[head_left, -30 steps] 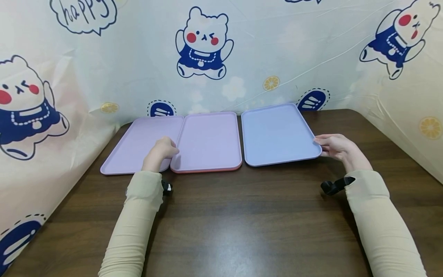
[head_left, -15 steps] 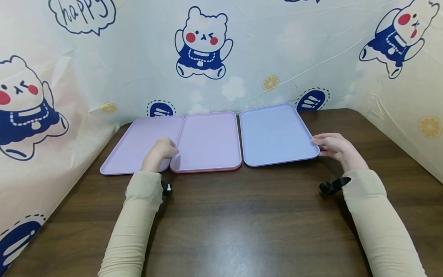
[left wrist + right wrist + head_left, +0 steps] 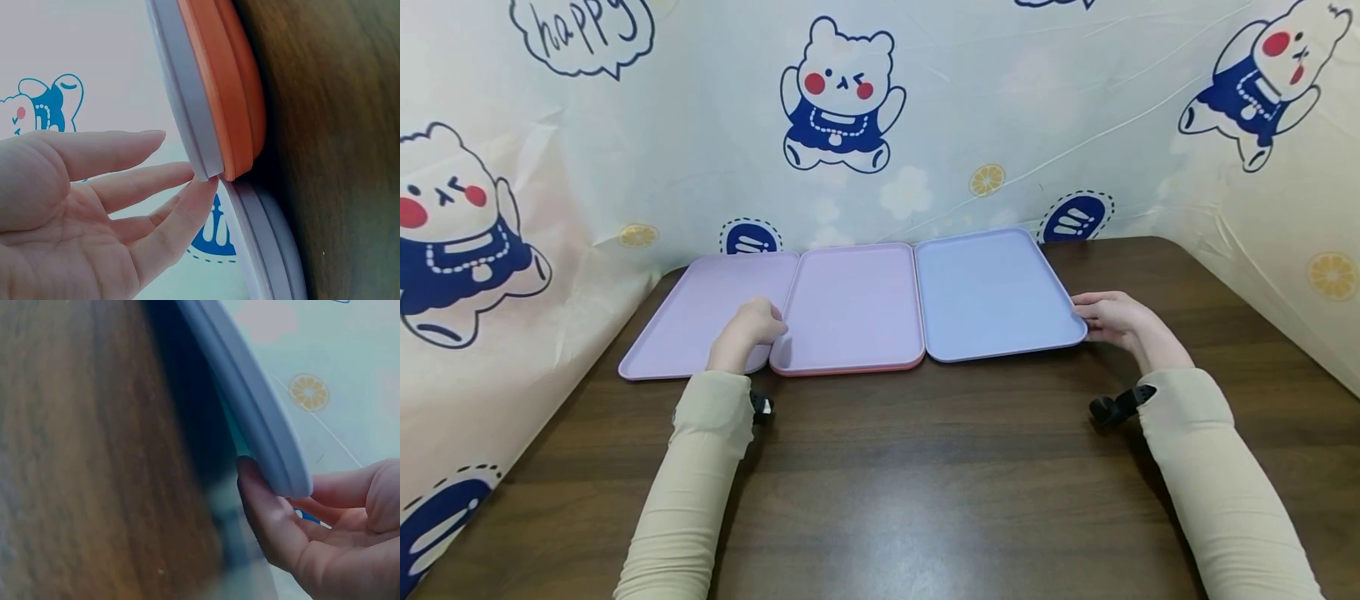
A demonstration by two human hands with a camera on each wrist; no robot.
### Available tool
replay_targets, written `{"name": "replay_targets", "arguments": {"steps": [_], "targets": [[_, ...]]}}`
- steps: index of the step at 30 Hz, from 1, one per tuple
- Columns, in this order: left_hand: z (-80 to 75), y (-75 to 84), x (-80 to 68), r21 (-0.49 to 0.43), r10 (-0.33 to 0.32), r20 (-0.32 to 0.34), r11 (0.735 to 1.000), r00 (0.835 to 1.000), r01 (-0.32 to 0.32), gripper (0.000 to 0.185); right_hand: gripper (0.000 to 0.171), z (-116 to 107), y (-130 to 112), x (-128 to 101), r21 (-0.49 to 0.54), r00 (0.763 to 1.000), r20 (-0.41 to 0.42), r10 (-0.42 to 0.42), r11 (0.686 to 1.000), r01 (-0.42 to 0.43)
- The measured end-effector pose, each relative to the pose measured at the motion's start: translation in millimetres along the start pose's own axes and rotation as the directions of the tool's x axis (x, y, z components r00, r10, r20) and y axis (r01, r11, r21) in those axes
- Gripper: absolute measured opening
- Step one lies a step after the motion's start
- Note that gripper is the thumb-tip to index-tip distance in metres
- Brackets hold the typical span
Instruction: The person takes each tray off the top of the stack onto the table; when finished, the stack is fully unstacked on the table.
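blue tray (image 3: 1000,296) at 1 o'clock, right side raised | my right hand (image 3: 1123,323) pinches its rim near 4 o'clock; my left hand (image 3: 745,329), fingers spread, touches middle tray (image 3: 857,308) at 9 o'clock | likely light, stiff, slippery; best held by rim

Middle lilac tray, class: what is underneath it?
Under the middle lilac tray is an orange tray, its edge showing in the left wrist view. The orange tray's upper face is covered, so whether anything lies between them cannot be seen.
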State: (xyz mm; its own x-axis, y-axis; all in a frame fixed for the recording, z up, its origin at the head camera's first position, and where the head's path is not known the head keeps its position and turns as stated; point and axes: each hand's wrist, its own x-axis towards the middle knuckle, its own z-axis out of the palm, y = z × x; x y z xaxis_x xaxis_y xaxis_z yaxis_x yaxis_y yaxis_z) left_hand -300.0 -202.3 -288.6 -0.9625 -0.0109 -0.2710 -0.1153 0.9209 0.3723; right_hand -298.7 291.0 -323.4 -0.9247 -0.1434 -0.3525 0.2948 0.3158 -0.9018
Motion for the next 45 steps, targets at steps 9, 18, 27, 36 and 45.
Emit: {"name": "replay_targets", "arguments": {"steps": [9,18,27,36,45], "targets": [[2.2,-3.3,2.7,0.001,0.012,-0.018,1.000,1.000,-0.012,0.034,0.054,3,-2,2,-0.140,0.999,0.038,-0.011,0.990,0.016],[1.8,-0.9,-0.1,-0.001,0.018,-0.015,1.000,1.000,-0.018,0.035,0.056,7,-4,-1,-0.153,0.999,0.035,0.031,0.988,-0.025],[1.3,-1.2,-0.9,-0.007,0.022,-0.017,1.000,1.000,-0.022,0.033,0.054,7,-5,-2,-0.084,1.000,0.020,0.011,0.996,-0.010],[1.2,-2.5,0.5,-0.001,0.043,-0.027,0.999,0.999,-0.043,0.036,0.057,6,-8,-7,-0.053,0.999,0.041,-0.015,0.998,0.017],[1.1,-4.3,1.5,-0.011,0.035,-0.017,0.999,0.999,-0.035,0.035,0.060,10,-13,-7,-0.073,1.000,0.030,-0.001,0.997,0.003]]}}
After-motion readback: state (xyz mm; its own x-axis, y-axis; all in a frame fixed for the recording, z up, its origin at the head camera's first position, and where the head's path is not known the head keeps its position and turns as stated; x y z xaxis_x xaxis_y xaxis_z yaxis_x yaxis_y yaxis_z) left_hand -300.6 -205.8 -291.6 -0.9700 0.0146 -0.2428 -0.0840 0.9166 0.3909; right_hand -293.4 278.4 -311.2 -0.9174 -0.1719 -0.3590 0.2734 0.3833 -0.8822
